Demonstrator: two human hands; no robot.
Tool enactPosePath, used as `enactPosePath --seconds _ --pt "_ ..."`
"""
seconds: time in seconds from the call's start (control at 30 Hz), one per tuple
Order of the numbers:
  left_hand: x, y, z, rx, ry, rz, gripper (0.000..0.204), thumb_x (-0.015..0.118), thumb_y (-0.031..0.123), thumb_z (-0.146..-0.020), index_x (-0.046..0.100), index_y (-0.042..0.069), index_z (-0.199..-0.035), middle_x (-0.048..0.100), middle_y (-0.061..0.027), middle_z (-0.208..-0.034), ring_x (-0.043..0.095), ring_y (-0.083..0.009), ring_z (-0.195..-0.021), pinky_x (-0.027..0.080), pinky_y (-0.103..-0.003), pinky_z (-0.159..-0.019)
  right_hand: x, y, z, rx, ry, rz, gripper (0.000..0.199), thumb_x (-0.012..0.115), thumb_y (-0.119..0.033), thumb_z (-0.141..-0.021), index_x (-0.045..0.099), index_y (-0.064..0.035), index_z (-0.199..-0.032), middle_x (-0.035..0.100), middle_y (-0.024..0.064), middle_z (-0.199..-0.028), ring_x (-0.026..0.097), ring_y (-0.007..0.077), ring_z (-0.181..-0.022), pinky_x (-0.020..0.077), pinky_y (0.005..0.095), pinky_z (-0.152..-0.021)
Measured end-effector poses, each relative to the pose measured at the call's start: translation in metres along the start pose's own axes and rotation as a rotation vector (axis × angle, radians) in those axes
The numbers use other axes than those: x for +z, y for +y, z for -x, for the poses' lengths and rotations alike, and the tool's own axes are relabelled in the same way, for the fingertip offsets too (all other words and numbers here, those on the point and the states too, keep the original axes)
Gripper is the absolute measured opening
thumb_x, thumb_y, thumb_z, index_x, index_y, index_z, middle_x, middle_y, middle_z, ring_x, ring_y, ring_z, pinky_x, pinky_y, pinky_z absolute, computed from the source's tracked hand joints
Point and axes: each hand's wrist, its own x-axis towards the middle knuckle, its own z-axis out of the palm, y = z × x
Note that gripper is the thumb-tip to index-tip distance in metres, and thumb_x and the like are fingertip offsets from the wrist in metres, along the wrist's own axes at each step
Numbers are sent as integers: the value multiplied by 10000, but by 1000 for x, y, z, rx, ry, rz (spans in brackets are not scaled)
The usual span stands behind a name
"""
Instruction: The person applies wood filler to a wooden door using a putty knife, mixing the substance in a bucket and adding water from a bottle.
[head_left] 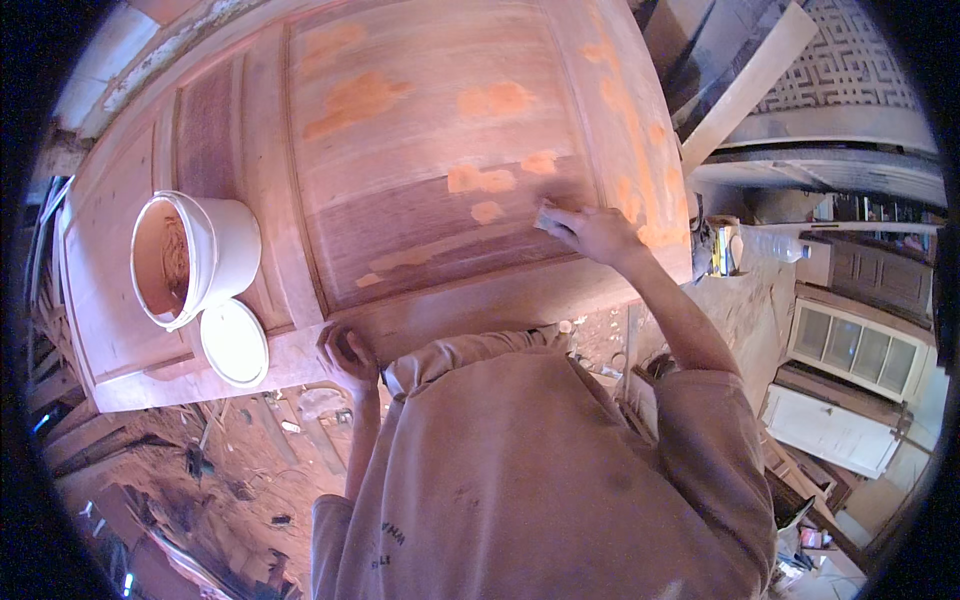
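Dark lettering (393,535) stands in two short, small groups on the near left part of the brown T-shirt (560,480), the upper one slanting down to the right; both are too small and blurred to read surely. No other text is legible.

One wide fisheye looks steeply down from close above the brown fabric shirt (560,480) onto the reddish-brown panelled wooden board (400,215).

At the upper right, a long plank (750,85) is seen before a patterned panel (845,60). Below, a clear bottle (778,245), a white-framed window (860,348) and a white board (828,430) are visible. The reddish floor (250,450) is littered with scraps (196,461).
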Motion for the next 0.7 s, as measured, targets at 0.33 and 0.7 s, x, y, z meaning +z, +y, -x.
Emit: enactPosePath --seconds 0.33,0.7 --pt "0 -1 1 2 52 18 219 619 196 -920 615 29 -1060 641 -163 -1042 623 -351 -964 493 -445 -848 -25 49 21 64 -170 105 391 479 -512 -975 614 -285 -1264 699 188 -963 677 380 -900 539 508 -824" --pt "-10 -1 2 -90 -33 7 215 646 201 -882 625 88 -1064 637 -128 -1110 603 -325 -1026 442 -451 -896 -17 -65 55 204 112 -1475 419 488 -331 -1035 490 -104 -1387 396 -28 -648 358 59 -413 324 207 -371"
